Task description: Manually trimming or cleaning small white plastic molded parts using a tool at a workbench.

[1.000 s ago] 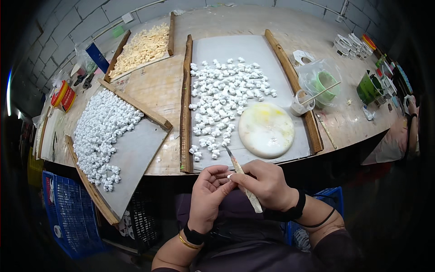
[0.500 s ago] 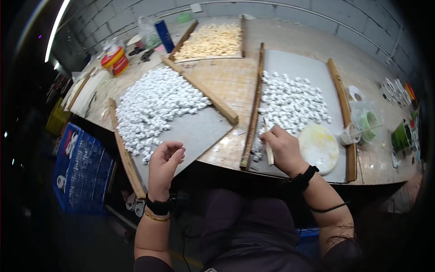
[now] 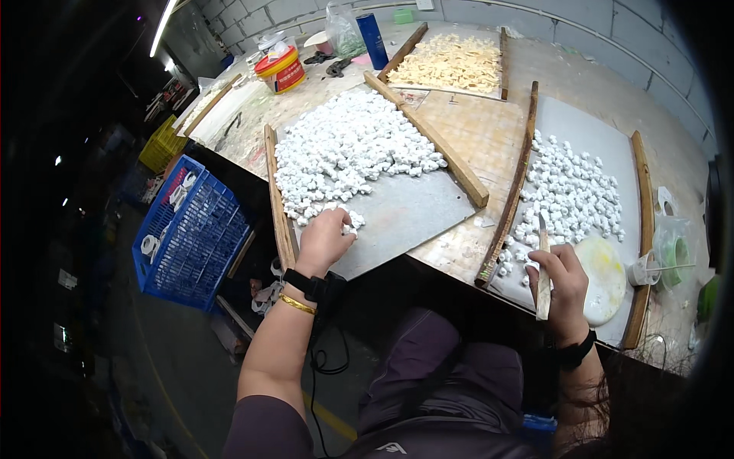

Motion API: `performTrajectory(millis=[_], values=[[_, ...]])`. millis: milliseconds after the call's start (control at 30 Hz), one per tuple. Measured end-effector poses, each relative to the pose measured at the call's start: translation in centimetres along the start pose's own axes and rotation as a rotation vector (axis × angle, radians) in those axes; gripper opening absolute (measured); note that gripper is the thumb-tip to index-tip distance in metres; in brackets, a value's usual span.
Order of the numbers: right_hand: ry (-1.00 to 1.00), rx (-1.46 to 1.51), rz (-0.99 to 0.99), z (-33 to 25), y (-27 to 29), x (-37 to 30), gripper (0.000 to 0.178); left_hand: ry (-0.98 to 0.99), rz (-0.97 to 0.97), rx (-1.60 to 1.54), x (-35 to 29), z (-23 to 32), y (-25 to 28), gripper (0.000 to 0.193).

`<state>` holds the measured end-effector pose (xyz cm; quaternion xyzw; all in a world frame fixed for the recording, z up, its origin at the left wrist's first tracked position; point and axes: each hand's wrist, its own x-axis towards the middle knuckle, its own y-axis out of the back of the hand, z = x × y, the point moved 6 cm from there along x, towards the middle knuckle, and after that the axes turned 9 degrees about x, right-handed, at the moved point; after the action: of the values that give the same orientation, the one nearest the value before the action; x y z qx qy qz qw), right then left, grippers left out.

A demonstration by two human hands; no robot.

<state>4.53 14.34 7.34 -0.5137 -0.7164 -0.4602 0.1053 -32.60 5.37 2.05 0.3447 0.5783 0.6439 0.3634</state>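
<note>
My left hand (image 3: 324,241) reaches over the near edge of the left board (image 3: 397,222), its fingers curled down and closed around a small white knobbly piece (image 3: 353,227). A thick spread of the same white pieces (image 3: 344,145) covers the far part of that board. In my right hand (image 3: 566,287) is a slim knife (image 3: 544,283) with a pale, worn handle, its narrow metal blade pointing away from me. That hand is above the near part of the right board (image 3: 566,115), beside more white pieces (image 3: 569,187) and a round white disc (image 3: 600,279) smeared with yellow.
Wooden strips (image 3: 436,141) edge the boards. Farther back lies a board of cream-coloured pieces (image 3: 451,65). A red-yellow bucket (image 3: 280,70) and a blue canister (image 3: 372,42) stand at the back left. A blue crate (image 3: 199,229) sits left, below the table; cups (image 3: 644,271) stand at right.
My left hand has gone from hovering, fingers apart, down to the white pieces. My right hand still holds the knife, its blade now clearly visible. The view has swung left.
</note>
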Motion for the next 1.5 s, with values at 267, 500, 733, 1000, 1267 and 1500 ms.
performTrajectory(millis=[267, 500, 733, 1000, 1267, 1500], values=[[-0.017, 0.055, 0.054, -1.7, 2.8, -3.5, 0.029, -0.104, 0.151, 0.182, 0.0, 0.7, -1.5, 0.018], [0.004, 0.093, 0.080, -2.7, 3.5, -4.7, 0.028, 0.066, 0.156, -0.579, -1.5, -0.6, -0.3, 0.021], [0.015, 0.158, 0.025, -3.5, 2.4, -5.2, 0.030, 0.094, -0.370, -1.746, -7.1, 7.8, -0.8, 0.041], [-0.025, 0.190, 0.021, -3.0, 3.2, -6.3, 0.032, 0.121, -0.880, -2.135, -11.5, 17.0, -5.3, 0.040], [-0.120, 0.215, 0.049, -1.9, 4.6, -8.5, 0.030, 0.164, -1.019, -2.183, -12.7, 21.1, -6.6, 0.038], [-0.124, 0.183, 0.101, -1.3, 6.2, -9.4, 0.033, 0.218, -0.959, -2.067, -12.9, 22.9, -6.3, 0.031]])
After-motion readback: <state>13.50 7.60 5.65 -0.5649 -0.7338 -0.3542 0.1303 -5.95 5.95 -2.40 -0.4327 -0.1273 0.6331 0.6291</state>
